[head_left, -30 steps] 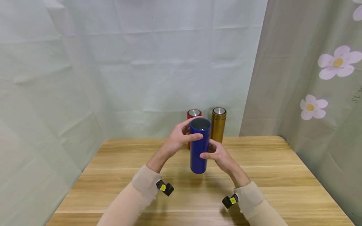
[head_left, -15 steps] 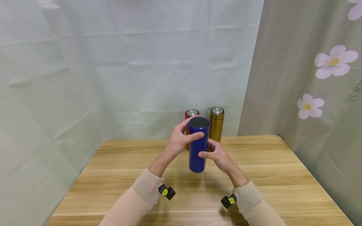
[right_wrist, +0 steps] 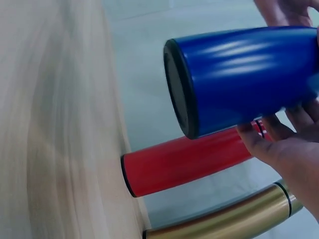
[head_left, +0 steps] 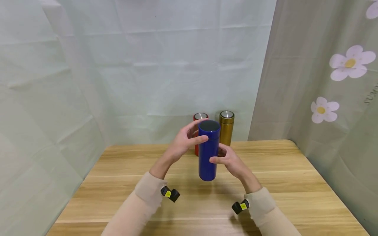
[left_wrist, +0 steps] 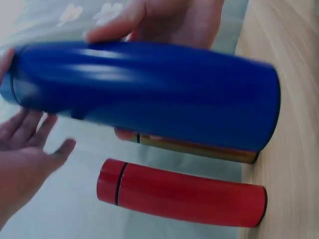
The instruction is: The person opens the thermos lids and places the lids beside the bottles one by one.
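A blue thermos flask (head_left: pixel 208 157) is held upright above the table, its dark base showing in the right wrist view. My right hand (head_left: pixel 233 161) grips its body from the right, thumb across the front. At the top, my left hand (head_left: pixel 183 141) holds the cap (head_left: pixel 209 128), with the thumb near the seam and the other fingers reaching behind. Beyond the flask stand a red thermos flask (left_wrist: pixel 189 194), partly hidden in the head view, and a gold thermos flask (head_left: pixel 226 129).
The wooden table (head_left: pixel 124 183) extends under both arms. A pale cloth (head_left: pixel 165 75) hangs behind it, and a grey curtain with flowers (head_left: pixel 322 109) hangs at the right. Both standing flasks are near the table's back edge.
My left hand and wrist have shifted slightly left, and the thumb has slid left across the cap. The right hand keeps its grip on the blue thermos flask, which is nearly still.
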Demonstrator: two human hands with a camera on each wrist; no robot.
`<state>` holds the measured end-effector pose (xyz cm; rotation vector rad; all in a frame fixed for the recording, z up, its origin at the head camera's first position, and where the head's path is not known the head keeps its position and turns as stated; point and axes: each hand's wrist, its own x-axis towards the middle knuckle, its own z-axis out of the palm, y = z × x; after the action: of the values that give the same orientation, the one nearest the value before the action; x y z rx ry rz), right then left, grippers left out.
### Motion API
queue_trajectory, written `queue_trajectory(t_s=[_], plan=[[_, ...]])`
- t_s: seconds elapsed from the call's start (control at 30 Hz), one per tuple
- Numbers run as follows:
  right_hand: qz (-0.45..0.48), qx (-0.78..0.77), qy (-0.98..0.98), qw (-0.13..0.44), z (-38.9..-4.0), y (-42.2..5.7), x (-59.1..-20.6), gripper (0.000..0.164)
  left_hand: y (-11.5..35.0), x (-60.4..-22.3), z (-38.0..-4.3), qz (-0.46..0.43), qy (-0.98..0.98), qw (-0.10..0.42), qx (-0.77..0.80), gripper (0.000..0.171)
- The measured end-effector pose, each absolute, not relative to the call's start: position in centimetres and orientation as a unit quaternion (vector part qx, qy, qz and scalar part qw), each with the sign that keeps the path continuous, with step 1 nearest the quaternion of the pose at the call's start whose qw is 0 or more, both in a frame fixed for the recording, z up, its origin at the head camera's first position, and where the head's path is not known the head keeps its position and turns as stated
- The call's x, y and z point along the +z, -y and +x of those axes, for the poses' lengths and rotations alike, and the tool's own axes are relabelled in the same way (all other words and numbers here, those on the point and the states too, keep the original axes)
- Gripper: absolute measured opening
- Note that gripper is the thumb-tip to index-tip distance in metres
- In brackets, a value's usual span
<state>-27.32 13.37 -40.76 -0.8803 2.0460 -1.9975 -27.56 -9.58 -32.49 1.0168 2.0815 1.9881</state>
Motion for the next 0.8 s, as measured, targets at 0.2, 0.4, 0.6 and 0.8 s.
queue_trajectory(t_s=[0.2, 0.4, 0.6, 0.8], plan=[[-0.321, -0.673, -0.657, 0.105, -27.3, -13.8, -40.6, 0.069, 10.2, -32.5, -28.2, 0.364, -0.665, 0.095, 0.646, 0.077], [-0.323, -0.677, -0.654, 0.101, -27.3, -13.8, -40.5, 0.069, 9.8, -32.6, -28.1, 0.357, -0.664, 0.086, 0.651, 0.076], [-0.313, -0.669, -0.669, 0.086, -27.4, -13.8, -40.3, 0.07, 9.3, -32.6, -27.8, 0.341, -0.663, 0.045, 0.666, 0.075], [-0.3, -0.663, -0.681, 0.084, -27.3, -13.7, -40.3, 0.067, 8.7, -32.9, -27.3, 0.323, -0.674, -0.001, 0.664, 0.08]])
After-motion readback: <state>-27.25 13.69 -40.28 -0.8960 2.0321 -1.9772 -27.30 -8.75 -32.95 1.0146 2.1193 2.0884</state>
